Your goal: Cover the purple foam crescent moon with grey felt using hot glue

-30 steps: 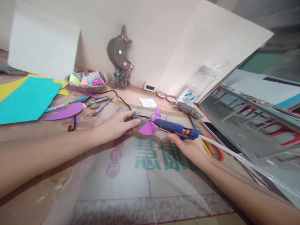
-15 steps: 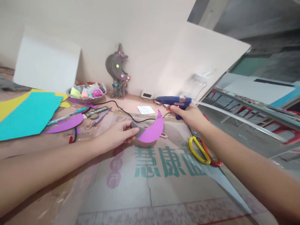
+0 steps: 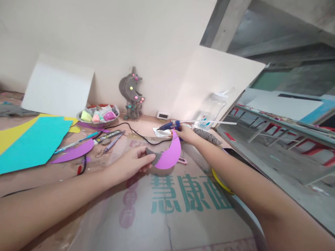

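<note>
My left hand (image 3: 140,159) is closed on the grey-wrapped end of a purple paper crescent (image 3: 170,156), which it holds above a printed plastic sheet (image 3: 131,230). Behind the crescent, my right hand (image 3: 185,133) grips a blue glue gun (image 3: 169,126). The gun's nozzle points left, over a small white paper (image 3: 161,132), and a long clear glue stick (image 3: 217,122) sticks out of its back. Whether the nozzle touches the paper cannot be made out. Grey yarn (image 3: 207,136) lies just right of my right hand.
A grey crescent ornament (image 3: 131,91) leans on the wall. Left of it are a bowl of coloured clay (image 3: 98,120), turquoise paper (image 3: 36,141) and pens. A clear bottle (image 3: 211,108) stands behind the yarn. Yellow scissors (image 3: 221,182) are partly under my right forearm.
My right hand has moved the glue gun left and down, close to the small white paper. The yarn now shows, and my forearm covers more of the scissors. The view has tilted up slightly.
</note>
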Demonstrator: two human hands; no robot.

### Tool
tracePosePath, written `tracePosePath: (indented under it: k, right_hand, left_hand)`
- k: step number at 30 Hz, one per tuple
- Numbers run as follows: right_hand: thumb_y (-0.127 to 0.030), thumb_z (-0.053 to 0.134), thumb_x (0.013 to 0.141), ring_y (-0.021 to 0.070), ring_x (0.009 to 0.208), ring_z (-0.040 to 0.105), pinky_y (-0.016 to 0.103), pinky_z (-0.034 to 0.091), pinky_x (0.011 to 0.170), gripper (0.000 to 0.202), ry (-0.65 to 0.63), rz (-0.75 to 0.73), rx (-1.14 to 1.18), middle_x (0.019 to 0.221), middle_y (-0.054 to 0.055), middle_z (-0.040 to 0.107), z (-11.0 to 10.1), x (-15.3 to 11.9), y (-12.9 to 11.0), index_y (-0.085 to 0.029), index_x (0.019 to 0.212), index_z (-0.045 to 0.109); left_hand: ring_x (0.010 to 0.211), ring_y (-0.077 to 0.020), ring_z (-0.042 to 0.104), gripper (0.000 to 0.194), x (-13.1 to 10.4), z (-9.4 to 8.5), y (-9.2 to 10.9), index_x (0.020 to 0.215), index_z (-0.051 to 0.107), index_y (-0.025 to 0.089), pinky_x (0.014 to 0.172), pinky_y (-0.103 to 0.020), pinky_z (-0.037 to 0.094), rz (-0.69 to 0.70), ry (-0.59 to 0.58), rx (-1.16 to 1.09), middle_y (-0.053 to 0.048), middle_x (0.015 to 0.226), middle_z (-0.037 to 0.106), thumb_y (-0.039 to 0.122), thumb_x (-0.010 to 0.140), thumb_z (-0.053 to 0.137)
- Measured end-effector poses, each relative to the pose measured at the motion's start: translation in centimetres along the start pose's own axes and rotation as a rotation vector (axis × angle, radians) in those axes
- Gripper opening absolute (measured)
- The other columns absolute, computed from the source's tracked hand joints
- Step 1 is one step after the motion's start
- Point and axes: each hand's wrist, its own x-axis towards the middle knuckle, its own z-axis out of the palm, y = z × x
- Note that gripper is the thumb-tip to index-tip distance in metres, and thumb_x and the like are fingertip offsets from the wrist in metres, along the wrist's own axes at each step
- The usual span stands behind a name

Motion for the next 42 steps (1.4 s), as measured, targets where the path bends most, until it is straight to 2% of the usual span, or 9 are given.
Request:
tracePosePath:
  k: [6, 9, 13, 17, 21, 24, 34, 38, 42]
  right_hand:
    - [-0.039, 0.056, 0.083, 0.031, 0.113, 0.052, 0.042, 0.038, 0.096, 0.048, 0.117, -0.142, -0.15, 0.122, 0.018, 0.058, -2.7, -4.8, -1.3, -0.011, 0.121, 0.054]
    - [-0.035, 0.045, 0.09, 0.0299, 0.118, 0.049, 0.044, 0.034, 0.101, 0.043, 0.139, -0.27, -0.177, 0.125, 0.015, 0.057, -3.2, -8.2, -2.5, -0.014, 0.126, 0.052]
    - [-0.033, 0.034, 0.095, 0.022, 0.11, 0.057, 0.037, 0.043, 0.096, 0.036, -0.134, -0.464, 0.042, 0.119, 0.009, 0.062, -2.1, -12.1, -4.4, -0.019, 0.118, 0.059]
    - [-0.039, 0.058, 0.084, 0.0226, 0.121, 0.049, 0.038, 0.038, 0.102, 0.049, -0.252, -0.571, 0.183, 0.132, 0.01, 0.053, 0.0, -14.1, -5.9, -0.02, 0.128, 0.049]
    - [-0.03, 0.053, 0.088, 0.0162, 0.093, 0.06, 0.029, 0.046, 0.086, 0.018, -0.224, -0.503, 0.266, 0.101, 0.007, 0.065, 1.0, -14.9, -6.8, -0.018, 0.097, 0.062]
    - [-0.027, 0.042, 0.093, 0.014, 0.078, 0.059, 0.026, 0.045, 0.074, 0.025, -0.192, -0.47, 0.278, 0.08, 0.003, 0.064, 0.2, -15.4, -7.1, -0.018, 0.079, 0.061]
    - [-0.047, 0.044, 0.089, 0.0102, 0.049, 0.035, 0.024, 0.029, 0.05, 0.033, 0.254, -0.178, 0.537, 0.054, -0.004, 0.037, -2.9, -12.1, -4.1, -0.019, 0.078, 0.058]
    - [-0.043, 0.043, 0.089, 0.0091, 0.047, 0.032, 0.023, 0.026, 0.047, 0.034, 0.245, -0.102, 0.498, 0.053, -0.005, 0.035, -3.1, -10.1, -1.7, -0.016, 0.083, 0.061]
    - [-0.031, 0.042, 0.088, 0.0126, 0.049, 0.045, 0.025, 0.036, 0.051, 0.037, -0.003, -0.018, 0.188, 0.053, -0.002, 0.048, -4.3, -9.4, -0.2, -0.012, 0.115, 0.058]
  left_hand:
    - [0.048, -0.0045, 0.042, 0.028, -0.1, -0.2, 0.1, 0.071, 0.046, 0.016, 0.043, -0.016, 0.03, 0.02, 0.039, -0.003, 0.005, 0.058, 0.051, 0.04, 0.083, 0.053]
    - [0.044, -0.0039, 0.04, 0.027, -0.2, -0.1, 0.5, 0.07, 0.049, 0.015, 0.04, -0.016, 0.026, -0.015, 0.086, -0.007, 0.005, 0.055, 0.05, 0.038, 0.083, 0.055]
    - [0.045, -0.0044, 0.042, 0.026, 0.0, -0.3, 0.3, 0.067, 0.05, 0.015, 0.042, -0.016, 0.03, -0.019, 0.127, -0.147, 0.004, 0.055, 0.05, 0.036, 0.083, 0.055]
    - [0.053, -0.0064, 0.049, 0.026, 0.5, -1.0, -1.0, 0.073, 0.051, 0.016, 0.048, -0.017, 0.036, 0.038, 0.117, -0.192, 0.003, 0.061, 0.054, 0.04, 0.08, 0.06]
    - [0.051, -0.0067, 0.048, 0.027, 0.9, -1.2, -1.3, 0.071, 0.051, 0.016, 0.047, -0.018, 0.037, 0.034, 0.121, -0.194, 0.003, 0.059, 0.053, 0.04, 0.079, 0.06]
    - [0.048, -0.0067, 0.047, 0.026, 0.8, -0.9, -0.8, 0.069, 0.051, 0.016, 0.045, -0.018, 0.036, 0.01, 0.15, -0.222, 0.003, 0.056, 0.053, 0.038, 0.078, 0.061]
    - [0.043, -0.0049, 0.039, 0.025, -0.8, -0.5, 0.7, 0.065, 0.048, 0.016, 0.04, -0.018, 0.024, -0.001, -0.025, 0.037, 0.005, 0.052, 0.049, 0.035, 0.079, 0.058]
    - [0.046, -0.0046, 0.041, 0.025, -0.4, -0.8, 0.1, 0.064, 0.048, 0.016, 0.042, -0.017, 0.026, 0.012, -0.013, -0.191, 0.005, 0.053, 0.046, 0.032, 0.078, 0.062]
    - [0.05, -0.0048, 0.046, 0.021, 0.7, -1.4, -0.5, 0.067, 0.052, 0.014, 0.046, -0.016, 0.034, 0.072, 0.187, -0.343, 0.003, 0.057, 0.052, 0.029, 0.076, 0.064]
